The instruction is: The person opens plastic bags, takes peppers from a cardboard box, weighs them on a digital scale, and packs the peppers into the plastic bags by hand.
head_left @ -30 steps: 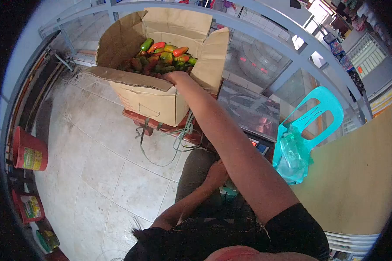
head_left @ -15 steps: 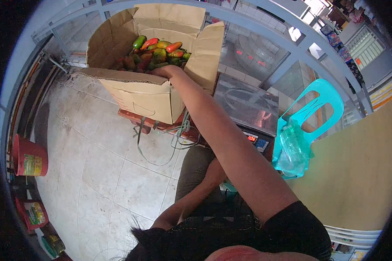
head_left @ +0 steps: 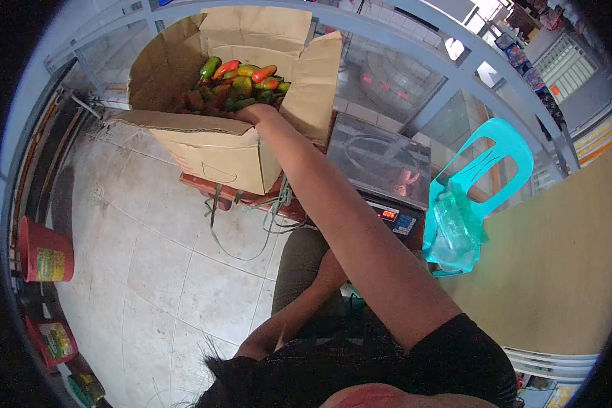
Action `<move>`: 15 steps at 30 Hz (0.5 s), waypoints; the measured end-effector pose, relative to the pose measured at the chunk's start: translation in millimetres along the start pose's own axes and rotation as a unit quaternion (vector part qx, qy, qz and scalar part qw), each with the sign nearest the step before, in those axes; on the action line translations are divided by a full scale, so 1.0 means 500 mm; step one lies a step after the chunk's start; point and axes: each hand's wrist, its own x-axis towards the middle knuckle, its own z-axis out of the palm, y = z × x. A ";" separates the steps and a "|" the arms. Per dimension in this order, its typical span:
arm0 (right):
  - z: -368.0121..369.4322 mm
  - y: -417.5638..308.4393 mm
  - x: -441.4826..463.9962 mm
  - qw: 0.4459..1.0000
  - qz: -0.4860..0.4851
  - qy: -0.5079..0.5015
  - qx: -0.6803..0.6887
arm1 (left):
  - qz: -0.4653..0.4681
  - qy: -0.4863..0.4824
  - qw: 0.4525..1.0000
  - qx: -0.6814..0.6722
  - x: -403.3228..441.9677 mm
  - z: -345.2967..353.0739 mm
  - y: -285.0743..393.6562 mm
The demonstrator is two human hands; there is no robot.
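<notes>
An open cardboard box [head_left: 207,146] holds many red, green and orange peppers [head_left: 241,81]. My right hand [head_left: 253,113] reaches over the near wall of the box, down among the peppers. Its fingers are hidden there, so whether they grip a pepper does not show. My left hand [head_left: 331,270] rests by my thigh, beneath my right forearm, which covers its fingers. Right of the box stands a digital scale with a flat metal plate [head_left: 377,160] and a lit red display [head_left: 388,215] that seems to read 0.06.
A turquoise plastic chair [head_left: 506,146] at the right carries clear green plastic bags [head_left: 453,228]. Beside it is a light wooden board [head_left: 551,258]. Loose green straps [head_left: 214,224] hang under the box. Red pots [head_left: 45,250] line the left wall. A metal-framed glass partition [head_left: 394,71] runs behind.
The view has shifted slightly, so the box and chair sit a little further left. My right hand stays in the box, and my left hand keeps its place by my thigh.
</notes>
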 end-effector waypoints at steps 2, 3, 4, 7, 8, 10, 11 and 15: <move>0.031 0.028 0.043 0.999 -0.021 -0.005 0.024 | -0.024 -0.010 1.000 -0.011 0.001 0.003 0.004; 0.044 0.050 0.096 0.998 -0.029 -0.048 0.028 | -0.009 -0.004 1.000 -0.001 0.001 0.010 -0.006; 0.052 0.065 0.124 0.995 -0.036 -0.090 0.033 | 0.006 0.003 1.000 0.008 0.002 0.022 -0.024; -0.011 -0.029 -0.011 0.992 0.066 -0.045 0.093 | 0.033 0.018 0.999 0.034 -0.001 0.041 -0.044; -0.017 -0.037 -0.021 0.990 0.087 -0.052 0.103 | 0.039 0.024 0.998 0.041 0.000 0.046 -0.045; 0.020 0.018 0.084 0.984 0.083 -0.130 0.091 | 0.052 0.038 0.996 0.060 0.003 0.046 -0.045; 0.038 0.031 0.108 0.981 0.073 -0.125 0.131 | 0.058 0.044 0.995 0.069 0.003 0.043 -0.046; 0.057 0.048 0.065 0.985 -0.017 -0.019 0.172 | -0.063 -0.035 0.997 -0.016 0.004 -0.002 0.019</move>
